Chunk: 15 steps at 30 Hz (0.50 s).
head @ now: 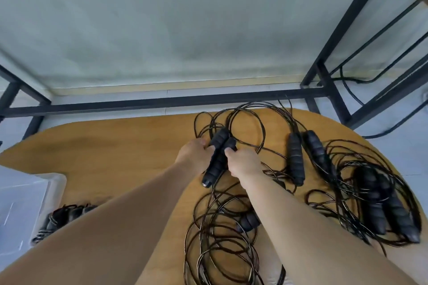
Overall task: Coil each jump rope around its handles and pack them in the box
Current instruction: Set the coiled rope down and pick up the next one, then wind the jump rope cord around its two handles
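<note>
Near the middle of the frame, both hands are gripping one pair of black foam handles (pixel 217 157) side by side above the wooden table (pixel 115 157). The left hand (pixel 195 154) is curling its fingers round the pair from the left, while the right hand (pixel 243 162) is pinching it from the right with the thumb on top. That rope's thin black cord (pixel 245 122) is looping loose beyond the handles toward the upper middle, so the winding seems barely begun. Just right of the hands, a second pair of handles (pixel 296 159) is lying uncoiled on the table, and at the right edge a third pair (pixel 391 210) is sitting in a tangle of cord. Below the hands, more slack cord (pixel 220 238) is spreading in rings round one more handle, partly hidden by the right forearm. At lower left, a wound bundle (pixel 55 220) is lying just beside the clear plastic box (pixel 27 192); whether anything is inside the box I cannot tell. Judging from this, one rope looks finished and several are waiting.
</note>
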Each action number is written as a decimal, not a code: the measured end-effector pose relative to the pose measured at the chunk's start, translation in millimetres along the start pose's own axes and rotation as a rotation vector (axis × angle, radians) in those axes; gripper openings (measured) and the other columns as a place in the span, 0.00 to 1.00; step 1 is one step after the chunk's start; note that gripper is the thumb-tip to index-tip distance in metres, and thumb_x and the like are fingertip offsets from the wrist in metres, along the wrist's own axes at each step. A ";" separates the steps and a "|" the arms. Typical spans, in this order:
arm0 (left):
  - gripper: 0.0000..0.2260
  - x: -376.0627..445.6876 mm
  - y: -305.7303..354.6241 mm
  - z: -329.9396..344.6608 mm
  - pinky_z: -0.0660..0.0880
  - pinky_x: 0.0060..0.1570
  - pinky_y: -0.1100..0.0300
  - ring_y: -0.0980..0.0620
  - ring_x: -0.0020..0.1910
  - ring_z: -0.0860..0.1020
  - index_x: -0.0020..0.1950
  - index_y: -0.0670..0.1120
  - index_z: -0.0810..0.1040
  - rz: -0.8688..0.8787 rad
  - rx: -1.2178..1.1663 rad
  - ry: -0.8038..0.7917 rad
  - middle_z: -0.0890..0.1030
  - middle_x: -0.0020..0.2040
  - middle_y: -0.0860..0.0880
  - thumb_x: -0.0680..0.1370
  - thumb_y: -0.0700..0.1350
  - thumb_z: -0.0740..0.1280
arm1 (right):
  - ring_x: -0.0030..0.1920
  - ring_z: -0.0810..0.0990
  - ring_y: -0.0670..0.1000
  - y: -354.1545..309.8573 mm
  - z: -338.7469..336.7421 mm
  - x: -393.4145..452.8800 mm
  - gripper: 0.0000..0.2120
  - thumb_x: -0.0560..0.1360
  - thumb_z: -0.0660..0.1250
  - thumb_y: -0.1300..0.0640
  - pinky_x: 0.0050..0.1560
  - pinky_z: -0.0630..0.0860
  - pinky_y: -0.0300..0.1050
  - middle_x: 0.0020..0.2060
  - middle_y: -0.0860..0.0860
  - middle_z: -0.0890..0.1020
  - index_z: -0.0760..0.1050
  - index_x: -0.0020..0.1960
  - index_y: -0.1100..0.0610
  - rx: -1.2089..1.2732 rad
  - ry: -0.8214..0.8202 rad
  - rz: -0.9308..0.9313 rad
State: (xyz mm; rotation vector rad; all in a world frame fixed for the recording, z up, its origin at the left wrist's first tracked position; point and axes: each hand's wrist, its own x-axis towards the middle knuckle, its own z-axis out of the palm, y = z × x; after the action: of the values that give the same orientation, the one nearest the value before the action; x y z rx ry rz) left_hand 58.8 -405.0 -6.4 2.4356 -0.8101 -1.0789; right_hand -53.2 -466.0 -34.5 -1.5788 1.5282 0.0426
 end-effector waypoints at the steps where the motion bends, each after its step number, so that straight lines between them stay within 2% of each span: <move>1: 0.20 0.8 -1.4 4.9 0.74 0.47 0.58 0.48 0.54 0.78 0.73 0.49 0.70 -0.007 -0.018 0.006 0.78 0.64 0.47 0.83 0.54 0.60 | 0.38 0.78 0.52 1.2 0.6 1.7 0.21 0.82 0.58 0.44 0.29 0.65 0.40 0.42 0.55 0.81 0.78 0.49 0.61 -0.023 0.005 -0.002; 4: 0.21 3.8 -2.2 10.1 0.78 0.51 0.54 0.48 0.53 0.78 0.72 0.48 0.70 -0.021 -0.014 -0.034 0.78 0.61 0.47 0.82 0.56 0.62 | 0.32 0.73 0.46 4.4 2.0 8.0 0.21 0.81 0.59 0.42 0.26 0.62 0.39 0.37 0.51 0.79 0.79 0.48 0.60 -0.063 0.015 -0.031; 7: 0.18 5.2 -2.9 11.5 0.79 0.53 0.51 0.46 0.52 0.79 0.69 0.47 0.73 -0.034 -0.109 -0.047 0.79 0.58 0.47 0.81 0.53 0.64 | 0.33 0.74 0.47 7.1 2.6 9.7 0.20 0.79 0.61 0.42 0.29 0.64 0.40 0.36 0.50 0.78 0.78 0.44 0.58 -0.051 -0.008 -0.047; 11: 0.11 -8.0 -11.0 3.4 0.78 0.55 0.51 0.45 0.52 0.81 0.62 0.46 0.78 -0.100 -0.416 -0.157 0.84 0.52 0.46 0.80 0.46 0.67 | 0.32 0.71 0.50 0.2 -5.3 -8.9 0.18 0.75 0.65 0.45 0.31 0.65 0.42 0.32 0.51 0.75 0.71 0.37 0.58 0.206 -0.061 -0.011; 15: 0.08 -38.8 -22.5 -26.6 0.77 0.57 0.45 0.40 0.51 0.82 0.55 0.45 0.81 -0.131 -0.634 -0.187 0.85 0.49 0.42 0.78 0.43 0.66 | 0.33 0.72 0.53 -17.0 -3.7 -48.8 0.18 0.68 0.64 0.40 0.36 0.68 0.49 0.31 0.51 0.74 0.70 0.36 0.55 0.354 -0.174 -0.002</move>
State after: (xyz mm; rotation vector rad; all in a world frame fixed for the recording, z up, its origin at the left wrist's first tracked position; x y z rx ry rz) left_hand 65.9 -360.9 20.5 1.8866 -0.2871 -1.3746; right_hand -52.8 -433.5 5.8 -1.2612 1.3163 -0.0859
